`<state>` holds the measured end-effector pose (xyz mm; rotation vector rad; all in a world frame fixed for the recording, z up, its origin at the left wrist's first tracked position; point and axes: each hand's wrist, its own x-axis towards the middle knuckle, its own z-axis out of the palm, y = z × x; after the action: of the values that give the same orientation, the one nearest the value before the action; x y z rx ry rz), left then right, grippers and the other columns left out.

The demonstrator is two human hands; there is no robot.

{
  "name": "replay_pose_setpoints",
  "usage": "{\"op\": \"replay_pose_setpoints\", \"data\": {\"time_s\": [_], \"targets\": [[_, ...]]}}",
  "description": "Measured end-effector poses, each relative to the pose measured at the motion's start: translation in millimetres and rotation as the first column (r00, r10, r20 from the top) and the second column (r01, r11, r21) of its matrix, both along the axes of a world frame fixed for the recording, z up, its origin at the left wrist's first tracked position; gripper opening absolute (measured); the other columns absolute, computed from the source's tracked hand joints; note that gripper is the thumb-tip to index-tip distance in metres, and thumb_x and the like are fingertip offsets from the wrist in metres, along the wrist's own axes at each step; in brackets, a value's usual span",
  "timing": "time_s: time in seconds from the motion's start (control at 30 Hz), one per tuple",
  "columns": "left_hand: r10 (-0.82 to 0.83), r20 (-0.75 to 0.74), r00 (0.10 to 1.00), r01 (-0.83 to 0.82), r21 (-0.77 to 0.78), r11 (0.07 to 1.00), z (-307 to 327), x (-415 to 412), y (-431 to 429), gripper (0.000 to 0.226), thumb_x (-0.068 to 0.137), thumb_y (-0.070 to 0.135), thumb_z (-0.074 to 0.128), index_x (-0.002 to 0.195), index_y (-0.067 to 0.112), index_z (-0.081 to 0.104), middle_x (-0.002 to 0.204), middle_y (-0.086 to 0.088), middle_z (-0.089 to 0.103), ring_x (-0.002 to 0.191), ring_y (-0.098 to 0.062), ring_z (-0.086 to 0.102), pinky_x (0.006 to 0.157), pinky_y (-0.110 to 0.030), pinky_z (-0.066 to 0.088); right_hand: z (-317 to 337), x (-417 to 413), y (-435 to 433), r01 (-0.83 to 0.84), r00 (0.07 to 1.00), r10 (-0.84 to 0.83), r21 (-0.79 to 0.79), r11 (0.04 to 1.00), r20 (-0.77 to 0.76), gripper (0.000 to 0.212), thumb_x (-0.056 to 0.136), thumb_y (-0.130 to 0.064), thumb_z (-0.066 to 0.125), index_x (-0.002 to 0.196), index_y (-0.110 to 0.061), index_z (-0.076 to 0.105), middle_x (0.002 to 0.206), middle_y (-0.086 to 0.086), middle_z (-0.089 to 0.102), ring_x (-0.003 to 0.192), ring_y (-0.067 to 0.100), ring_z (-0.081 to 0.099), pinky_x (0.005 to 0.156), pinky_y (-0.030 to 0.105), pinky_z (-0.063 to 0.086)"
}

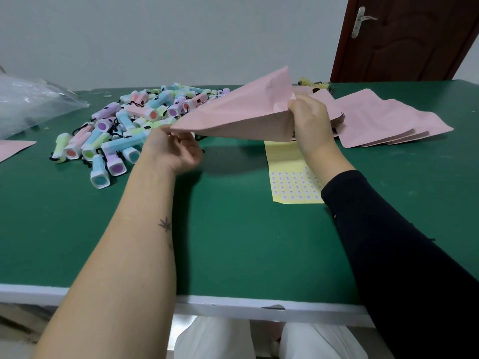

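I hold a pink pouch bag (241, 112) in the air above the green table (233, 242). My left hand (176, 151) pinches its pointed left end. At the wide right end, my right hand (311, 123) grips the bag with the fingers curled over its edge, and that mouth is spread open. A heap of small pastel flashlights (124, 125) with black cords lies behind and left of my left hand.
A stack of flat pink bags (383, 120) lies at the right back. A yellow sticker sheet (287, 172) lies under the held bag. A clear plastic bag (28, 102) sits at far left, another pink bag (13, 149) at the left edge. A brown door (409, 37) stands behind.
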<state>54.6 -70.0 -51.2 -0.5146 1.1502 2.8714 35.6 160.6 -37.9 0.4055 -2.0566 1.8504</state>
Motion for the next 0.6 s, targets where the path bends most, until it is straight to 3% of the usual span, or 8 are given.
{"op": "replay_pose_setpoints", "data": {"time_s": [0.1, 0.2, 0.27, 0.33, 0.5, 0.6], "targets": [[0.053, 0.051, 0.997, -0.049, -0.074, 0.996, 1, -1, -7, 0.043, 0.096, 0.044, 0.046, 0.060, 0.023, 0.032, 0.054, 0.010, 0.025, 0.045, -0.009, 0.024, 0.051, -0.021, 0.021, -3, -3, 2, 0.058, 0.998, -0.058, -0.027, 0.998, -0.001, 0.028, 0.092, -0.011, 0.036, 0.064, -0.012, 0.034, 0.069, -0.006, 0.036, 0.062, 0.007, 0.031, 0.054, 0.023, 0.023], [-0.067, 0.011, 0.998, 0.068, -0.123, 0.990, 6, 3, -8, 0.049, 0.087, 0.058, 0.055, 0.057, 0.022, 0.038, 0.054, 0.010, 0.024, 0.046, -0.009, 0.022, 0.053, -0.022, 0.019, -7, -5, 4, 0.143, 0.987, -0.136, 0.087, 0.986, -0.088, 0.031, 0.094, -0.012, 0.037, 0.074, 0.007, 0.050, 0.111, 0.003, 0.055, 0.089, 0.003, 0.046, 0.072, 0.015, 0.036], [-0.080, -0.002, 0.997, 0.077, -0.240, 0.968, 10, 4, -5, 0.046, 0.088, 0.052, 0.055, 0.055, 0.022, 0.043, 0.054, 0.010, 0.023, 0.046, -0.010, 0.022, 0.051, -0.024, 0.021, -9, -4, 3, 0.184, 0.975, -0.164, 0.128, 0.975, -0.153, 0.034, 0.096, -0.010, 0.038, 0.064, -0.007, 0.048, 0.124, 0.001, 0.050, 0.094, -0.020, 0.044, 0.077, 0.000, 0.031], [-0.036, -0.009, 0.999, 0.030, -0.385, 0.922, 12, 3, 0, 0.041, 0.092, 0.040, 0.050, 0.055, 0.024, 0.042, 0.053, 0.010, 0.023, 0.047, -0.010, 0.022, 0.051, -0.025, 0.020, -10, -2, 3, 0.197, 0.965, -0.161, 0.166, 0.966, -0.209, 0.035, 0.096, -0.009, 0.039, 0.061, -0.014, 0.042, 0.127, 0.002, 0.048, 0.092, -0.031, 0.038, 0.076, -0.005, 0.028], [-0.018, 0.047, 0.999, 0.041, -0.564, 0.825, 11, 4, 10, 0.041, 0.094, 0.036, 0.046, 0.056, 0.026, 0.037, 0.049, 0.010, 0.026, 0.044, -0.009, 0.024, 0.049, -0.025, 0.019, -9, 0, 2, 0.195, 0.961, -0.154, 0.169, 0.966, -0.231, 0.031, 0.097, -0.006, 0.039, 0.075, 0.009, 0.054, 0.131, 0.008, 0.049, 0.094, -0.031, 0.037, 0.078, -0.004, 0.028], [-0.004, -0.004, 1.000, 0.002, -0.431, 0.902, 12, 2, 10, 0.038, 0.095, 0.026, 0.043, 0.058, 0.024, 0.036, 0.047, 0.010, 0.026, 0.045, -0.009, 0.022, 0.051, -0.024, 0.020, -7, 2, 0, 0.191, 0.970, -0.157, 0.184, 0.964, -0.184, 0.032, 0.099, -0.008, 0.038, 0.084, 0.013, 0.058, 0.136, 0.008, 0.047, 0.098, -0.015, 0.043, 0.080, -0.003, 0.028]]}}
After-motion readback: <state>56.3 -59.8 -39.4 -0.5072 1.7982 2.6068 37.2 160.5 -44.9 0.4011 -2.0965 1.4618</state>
